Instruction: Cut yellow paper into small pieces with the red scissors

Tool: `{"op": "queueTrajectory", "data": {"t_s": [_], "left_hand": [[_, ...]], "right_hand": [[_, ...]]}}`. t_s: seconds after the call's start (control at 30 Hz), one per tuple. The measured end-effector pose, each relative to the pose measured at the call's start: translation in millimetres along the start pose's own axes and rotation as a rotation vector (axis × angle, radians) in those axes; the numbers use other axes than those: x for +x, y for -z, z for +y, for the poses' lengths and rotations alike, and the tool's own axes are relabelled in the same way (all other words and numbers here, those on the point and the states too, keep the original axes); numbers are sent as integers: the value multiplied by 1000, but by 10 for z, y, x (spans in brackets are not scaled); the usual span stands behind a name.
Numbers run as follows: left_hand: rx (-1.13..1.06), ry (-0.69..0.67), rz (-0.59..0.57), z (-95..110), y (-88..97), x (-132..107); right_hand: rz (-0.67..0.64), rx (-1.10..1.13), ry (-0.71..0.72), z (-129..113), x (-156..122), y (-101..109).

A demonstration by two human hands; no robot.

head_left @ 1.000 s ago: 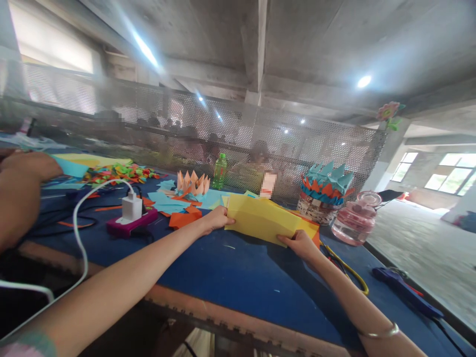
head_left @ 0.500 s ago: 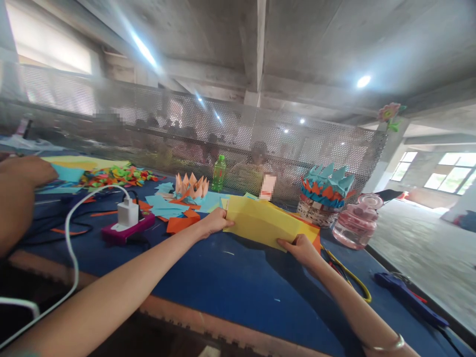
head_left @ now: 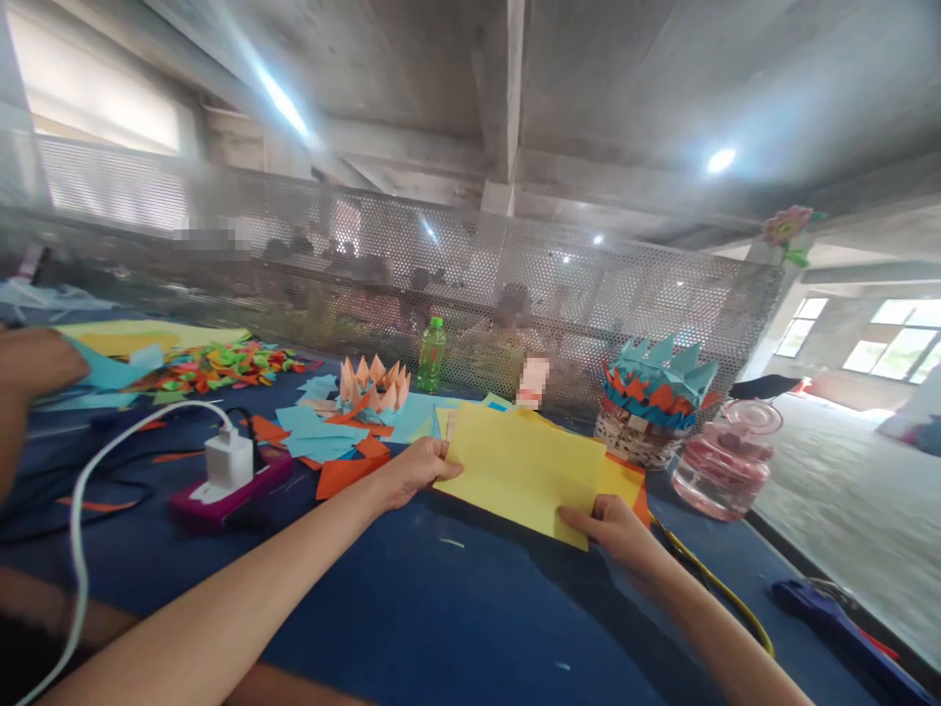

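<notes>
Around the paper sheet [head_left: 519,476], with twelve ahead of you, your left grip [head_left: 416,471] sits at its eight o'clock edge, your right grip [head_left: 616,525] at four. On the table [head_left: 426,618], the bottle [head_left: 432,355] stands at eleven, the paper crown [head_left: 376,394] at ten, the power strip [head_left: 229,498] at nine with the scrap pile [head_left: 221,366] behind it. The basket [head_left: 632,438] stands at two, the jar [head_left: 720,476] at three; a tool [head_left: 845,632], partly cut off, seems to lie at four. Behind them, the mesh screen [head_left: 624,294] runs from ten to two.

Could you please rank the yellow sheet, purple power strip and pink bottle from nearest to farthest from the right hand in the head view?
1. Yellow sheet: held in the right hand.
2. Pink bottle: to that hand's right.
3. Purple power strip: far left.
</notes>
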State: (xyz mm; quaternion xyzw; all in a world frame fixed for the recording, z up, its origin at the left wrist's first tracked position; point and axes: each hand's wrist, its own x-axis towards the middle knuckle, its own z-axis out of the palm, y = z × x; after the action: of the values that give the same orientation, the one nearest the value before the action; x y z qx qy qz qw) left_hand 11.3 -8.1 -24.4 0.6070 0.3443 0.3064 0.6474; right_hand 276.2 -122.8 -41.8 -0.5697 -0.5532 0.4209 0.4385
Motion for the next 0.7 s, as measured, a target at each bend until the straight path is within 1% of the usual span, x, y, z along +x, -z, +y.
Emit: {"op": "queueTrajectory", "data": {"t_s": [0.07,0.13,0.3,0.43,0.5,0.6,0.7], "left_hand": [[-65,45,16,14,-25,-21],[-90,68,46,22,-45,-38],[-57,51,139,21,-61,-39],[-59,25,155,33,-51,-18],[-71,29,160,35,-40,-13],[-78,17,134,30,-30,-21],[-64,21,107,32,-33,-37]], "right_hand": [[-77,160,-76,-58,-44,2],[-120,242,-119,-101,-75,3],[-148,280,-131,-75,-82,-31],[-110,243,-113,-25,-73,-74],[-89,263,-133,-30,-70,-91],[-38,316,-159,-45,-52,-107],[33,348,-156,-15,-17,-106]]}}
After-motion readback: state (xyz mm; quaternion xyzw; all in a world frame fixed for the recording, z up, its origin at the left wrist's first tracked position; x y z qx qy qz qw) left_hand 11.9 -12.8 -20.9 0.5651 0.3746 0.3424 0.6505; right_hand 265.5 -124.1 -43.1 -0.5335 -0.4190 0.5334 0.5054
